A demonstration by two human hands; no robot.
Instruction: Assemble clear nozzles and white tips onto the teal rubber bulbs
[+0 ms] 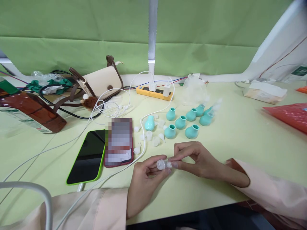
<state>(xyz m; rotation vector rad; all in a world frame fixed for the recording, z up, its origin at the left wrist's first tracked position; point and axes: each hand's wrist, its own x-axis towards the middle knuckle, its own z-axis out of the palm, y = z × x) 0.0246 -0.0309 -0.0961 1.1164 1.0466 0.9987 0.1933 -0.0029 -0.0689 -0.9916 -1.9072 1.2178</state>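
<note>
Near the table's front edge, a small translucent plastic nozzle piece is held between both hands. My left hand has its fingers closed around it from the left. My right hand pinches its right end between thumb and fingers; whether that end is a separate part I cannot tell. Beyond the hands stand several teal rubber bulbs with open necks. One glossier teal bulb is left of them, among several loose clear plastic tips. Some bulbs at the right, such as this one, have clear tips fitted.
Left of the hands lie a green-cased phone and a red-cased phone, with a white cable running past. A yellow power strip, a cream handbag and a clear plastic bag are behind. A brown bottle lies far left.
</note>
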